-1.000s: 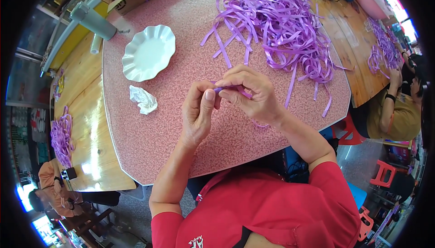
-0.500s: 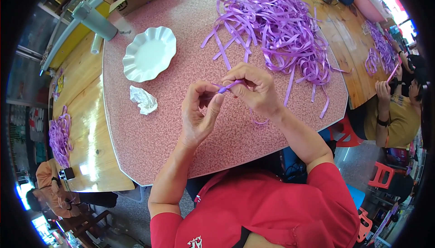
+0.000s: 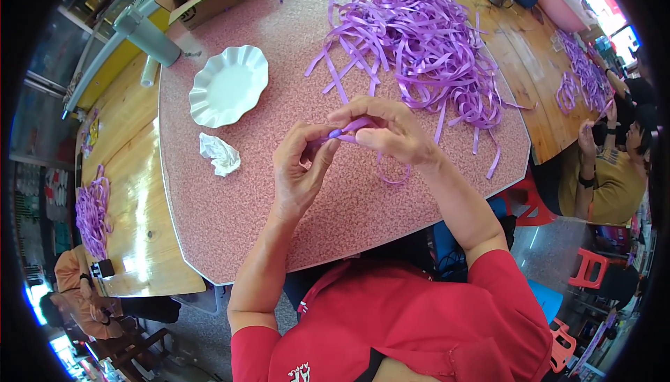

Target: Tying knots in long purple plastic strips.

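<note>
A purple ribbon [image 3: 358,124] with a small blue-violet lump [image 3: 335,133] on it, a bead or a knot, is between my hands above the table's near part. My left hand [image 3: 299,166] pinches it between thumb and forefinger, right beside the lump. My right hand [image 3: 405,134] has the ribbon between its thumb and curled fingers, where it bends into a small loop. A loose curl of ribbon [image 3: 396,181] hangs below my right hand. Beyond it, a large tangled heap of purple ribbons [image 3: 433,50] covers the table's far right.
On the pink speckled table [image 3: 230,228] lie a white scalloped plate [image 3: 229,85] and a crumpled tissue [image 3: 220,154]. A grey-green bottle [image 3: 150,39] and a cardboard box [image 3: 209,4] stand far left. More ribbons [image 3: 93,211] lie on the left wooden table. Co-workers [image 3: 607,180] sit at both sides.
My right thumb and fingers have spread a little, and the ribbon between them now bends into a loop. My left hand keeps its pinch, shifted slightly left.
</note>
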{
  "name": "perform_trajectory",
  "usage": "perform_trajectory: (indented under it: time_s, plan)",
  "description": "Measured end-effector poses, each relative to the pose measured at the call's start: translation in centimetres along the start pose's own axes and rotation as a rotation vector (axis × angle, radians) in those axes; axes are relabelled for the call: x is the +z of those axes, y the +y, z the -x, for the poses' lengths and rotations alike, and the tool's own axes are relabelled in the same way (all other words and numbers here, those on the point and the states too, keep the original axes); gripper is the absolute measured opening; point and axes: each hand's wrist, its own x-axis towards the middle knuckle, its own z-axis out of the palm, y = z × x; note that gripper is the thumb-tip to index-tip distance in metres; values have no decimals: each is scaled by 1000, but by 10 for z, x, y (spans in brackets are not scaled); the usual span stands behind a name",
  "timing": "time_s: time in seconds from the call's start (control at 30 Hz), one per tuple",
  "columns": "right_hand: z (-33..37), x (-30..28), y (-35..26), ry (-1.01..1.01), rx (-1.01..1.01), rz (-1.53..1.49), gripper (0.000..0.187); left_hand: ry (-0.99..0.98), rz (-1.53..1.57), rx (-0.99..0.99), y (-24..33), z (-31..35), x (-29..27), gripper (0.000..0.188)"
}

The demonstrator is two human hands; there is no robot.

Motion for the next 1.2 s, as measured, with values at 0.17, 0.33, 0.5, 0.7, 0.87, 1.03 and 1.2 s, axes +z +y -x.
perform_trajectory:
  time_s: [0.17,0.33,0.5,0.7,0.87,1.03,1.2]
  plan:
    - [2,1,10,59,77,-14,18,35,3,-6,6,-2,1,13]
    - [2,-1,14,31,111,102,11,39,-107,53,8,-3,-1,15]
    - [2,1,18,35,64,34,10,53,36,-22,7,-2,2,13]
    - [0,3,15,39,-35,131,8,21,49,-33,3,-1,-3,13]
    - [2,3,15,61,51,27,8,-19,178,-68,7,-3,0,14]
    - [2,4,19,32,78,32,8,-81,124,-109,3,-2,-3,10]
    - [0,1,12,3,-116,436,11,-108,102,-333,17,-2,-16,10]
